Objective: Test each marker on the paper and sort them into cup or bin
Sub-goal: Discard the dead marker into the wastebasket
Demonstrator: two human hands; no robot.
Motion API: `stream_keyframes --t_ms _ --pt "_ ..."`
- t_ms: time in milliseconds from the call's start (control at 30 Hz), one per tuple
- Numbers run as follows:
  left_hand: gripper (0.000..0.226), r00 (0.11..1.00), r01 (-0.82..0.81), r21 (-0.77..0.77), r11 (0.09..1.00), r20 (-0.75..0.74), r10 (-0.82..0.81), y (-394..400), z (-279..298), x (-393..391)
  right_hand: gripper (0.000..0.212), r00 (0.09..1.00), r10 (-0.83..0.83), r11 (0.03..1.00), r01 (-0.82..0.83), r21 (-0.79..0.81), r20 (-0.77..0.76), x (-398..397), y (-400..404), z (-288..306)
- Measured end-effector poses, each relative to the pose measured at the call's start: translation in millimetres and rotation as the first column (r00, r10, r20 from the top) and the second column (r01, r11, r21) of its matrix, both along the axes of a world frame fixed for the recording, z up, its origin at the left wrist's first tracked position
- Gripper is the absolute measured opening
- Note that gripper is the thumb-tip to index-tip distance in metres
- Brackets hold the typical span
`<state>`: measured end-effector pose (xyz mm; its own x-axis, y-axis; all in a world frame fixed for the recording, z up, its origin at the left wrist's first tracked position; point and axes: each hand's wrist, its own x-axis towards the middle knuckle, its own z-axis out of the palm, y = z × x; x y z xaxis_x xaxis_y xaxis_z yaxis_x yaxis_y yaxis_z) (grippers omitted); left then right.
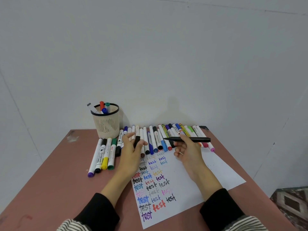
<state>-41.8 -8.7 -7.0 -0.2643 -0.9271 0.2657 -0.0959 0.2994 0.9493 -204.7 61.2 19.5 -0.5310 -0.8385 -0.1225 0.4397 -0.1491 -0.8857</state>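
right hand [186, 150] | slim black marker [191, 139], uncapped, level | left hand [131, 147]: cap [137, 141]

I can read the word "test" written over and over on the sheet of paper [191, 177], in rows and in many colours: black, blue, red, purple, pink, yellow and grey, some faint. To the left of the paper, a white marker with a black cap [100, 157] carries "WHITEBOARD MARKER" down its barrel. The yellow-capped marker [106, 155] just beside it has red lettering too small for me to make out. Print on the markers behind the paper is unreadable from here.
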Motion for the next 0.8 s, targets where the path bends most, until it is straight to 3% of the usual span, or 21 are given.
stream_keyframes --t_ms 100,300,600,800 --pt "0.016 0.999 0.034 -0.007 0.999 0.003 -0.034 0.7 0.0 1.0 0.018 0.997 0.039 0.999 -0.039 -0.005 -0.065 0.6 1.0 -0.2" --pt "0.015 0.993 0.100 -0.098 0.990 0.073 -0.093 4.1 2.1 1.7 0.018 0.993 0.058 0.998 -0.060 -0.021 -0.100 3.1 3.1 0.6" --pt "0.015 0.987 0.124 -0.109 0.986 0.117 -0.111 5.7 1.9 -2.8 0.026 0.944 0.131 0.991 -0.137 0.002 -0.303 6.1 2.2 -6.9" --pt "0.016 0.984 0.165 -0.105 0.981 0.091 -0.155 8.2 3.8 -2.5 0.023 0.926 0.128 0.987 -0.155 -0.049 -0.355 7.7 2.9 -7.7"
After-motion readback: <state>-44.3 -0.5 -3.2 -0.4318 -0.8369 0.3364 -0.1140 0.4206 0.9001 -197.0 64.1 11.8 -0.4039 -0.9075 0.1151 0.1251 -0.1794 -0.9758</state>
